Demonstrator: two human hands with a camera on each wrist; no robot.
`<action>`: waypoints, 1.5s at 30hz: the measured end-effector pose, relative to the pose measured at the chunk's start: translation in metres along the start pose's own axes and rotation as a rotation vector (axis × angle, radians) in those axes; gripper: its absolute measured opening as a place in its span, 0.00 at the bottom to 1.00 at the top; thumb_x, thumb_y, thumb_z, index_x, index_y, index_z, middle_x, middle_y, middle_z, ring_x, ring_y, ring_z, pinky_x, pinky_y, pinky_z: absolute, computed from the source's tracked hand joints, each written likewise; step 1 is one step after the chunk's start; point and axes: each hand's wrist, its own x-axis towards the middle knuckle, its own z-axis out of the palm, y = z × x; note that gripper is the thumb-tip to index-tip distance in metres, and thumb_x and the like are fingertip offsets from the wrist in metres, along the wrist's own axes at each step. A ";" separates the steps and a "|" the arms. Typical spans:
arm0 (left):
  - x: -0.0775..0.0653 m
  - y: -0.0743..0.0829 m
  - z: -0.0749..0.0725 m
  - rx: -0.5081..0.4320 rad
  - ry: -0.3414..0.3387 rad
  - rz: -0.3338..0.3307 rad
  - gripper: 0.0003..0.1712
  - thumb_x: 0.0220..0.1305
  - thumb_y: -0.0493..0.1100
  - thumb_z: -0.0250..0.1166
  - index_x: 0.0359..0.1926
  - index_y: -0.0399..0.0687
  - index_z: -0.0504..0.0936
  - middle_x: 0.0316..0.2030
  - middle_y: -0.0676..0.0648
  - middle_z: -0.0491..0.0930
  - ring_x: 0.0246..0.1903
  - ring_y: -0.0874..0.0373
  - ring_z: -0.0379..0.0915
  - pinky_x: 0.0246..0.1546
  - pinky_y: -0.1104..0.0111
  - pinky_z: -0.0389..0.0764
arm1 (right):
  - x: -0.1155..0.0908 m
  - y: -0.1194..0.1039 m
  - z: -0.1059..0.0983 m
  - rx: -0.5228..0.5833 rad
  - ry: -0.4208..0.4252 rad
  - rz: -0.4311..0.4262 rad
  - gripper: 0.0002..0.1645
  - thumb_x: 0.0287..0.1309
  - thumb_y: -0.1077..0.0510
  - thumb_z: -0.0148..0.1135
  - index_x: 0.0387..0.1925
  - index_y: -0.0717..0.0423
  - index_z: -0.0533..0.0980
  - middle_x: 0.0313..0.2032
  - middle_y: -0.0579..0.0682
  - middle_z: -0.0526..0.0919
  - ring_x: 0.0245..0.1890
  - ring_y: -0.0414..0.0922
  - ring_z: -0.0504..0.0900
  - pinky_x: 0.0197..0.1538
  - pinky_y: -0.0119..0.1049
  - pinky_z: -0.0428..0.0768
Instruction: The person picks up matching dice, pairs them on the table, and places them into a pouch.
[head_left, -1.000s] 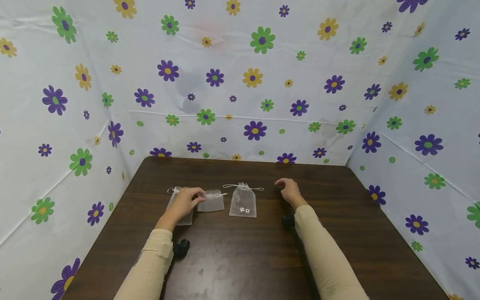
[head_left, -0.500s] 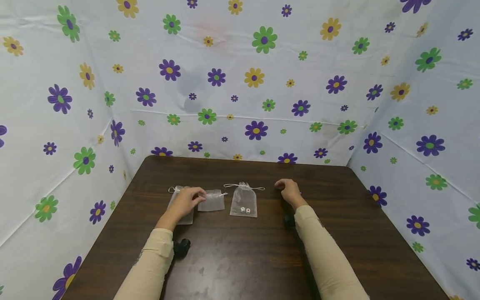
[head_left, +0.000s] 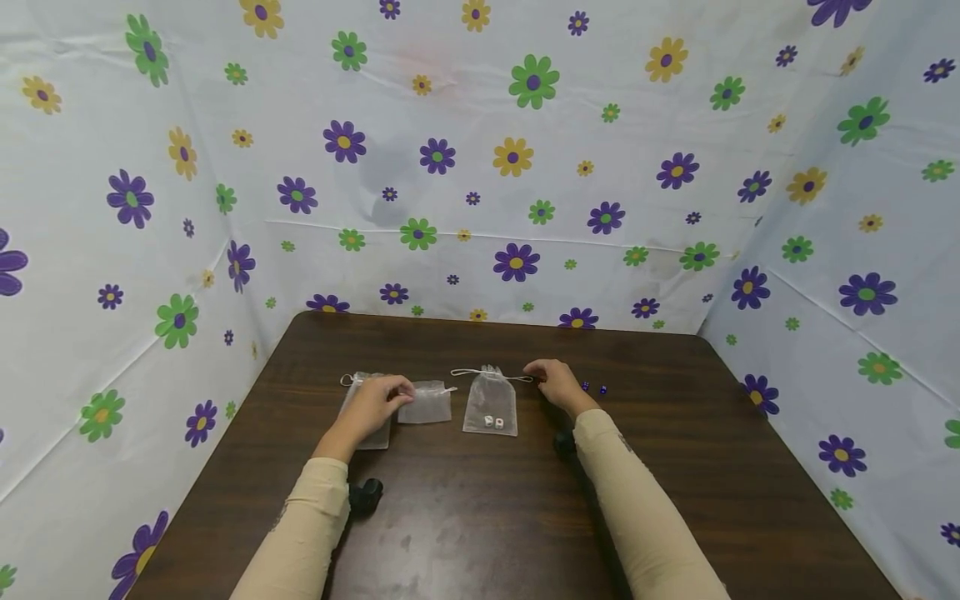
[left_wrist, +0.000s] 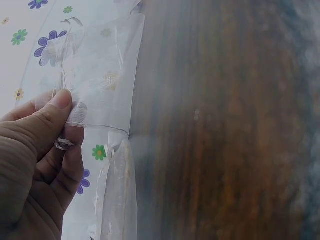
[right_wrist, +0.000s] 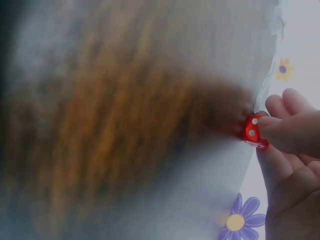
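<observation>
In the left wrist view, my left hand (left_wrist: 40,135) pinches the edge of a small sheer pouch (left_wrist: 102,75) between thumb and finger. That same pouch (head_left: 426,403) lies left of centre in the head view, and another sheer pouch (head_left: 375,437) is partly hidden under my left hand (head_left: 372,406). To the right, a sheer drawstring pouch (head_left: 491,396) lies flat with two white dice (head_left: 493,422) inside. My right hand (head_left: 558,385) is beside its drawstring. A red die (right_wrist: 252,128) with white pips is pinched between the thumb and fingers of my right hand (right_wrist: 292,150).
Two dark blue dice (head_left: 603,389) lie on the brown table (head_left: 480,517) just right of my right hand. A flower-patterned white sheet (head_left: 450,108) closes off the back and both sides. Black wrist cameras (head_left: 366,496) hang under my wrists.
My right hand has moved left, closer to the drawstring pouch, so the blue dice now show behind it. My left hand has stayed at the small pouch.
</observation>
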 end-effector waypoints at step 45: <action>0.000 0.000 0.001 -0.021 -0.027 -0.034 0.05 0.65 0.42 0.71 0.40 0.47 0.85 0.29 0.56 0.82 0.26 0.63 0.68 0.30 0.66 0.73 | -0.052 0.050 -0.077 0.087 -0.319 0.048 0.28 0.62 0.80 0.55 0.61 0.63 0.78 0.63 0.63 0.77 0.66 0.63 0.71 0.66 0.58 0.69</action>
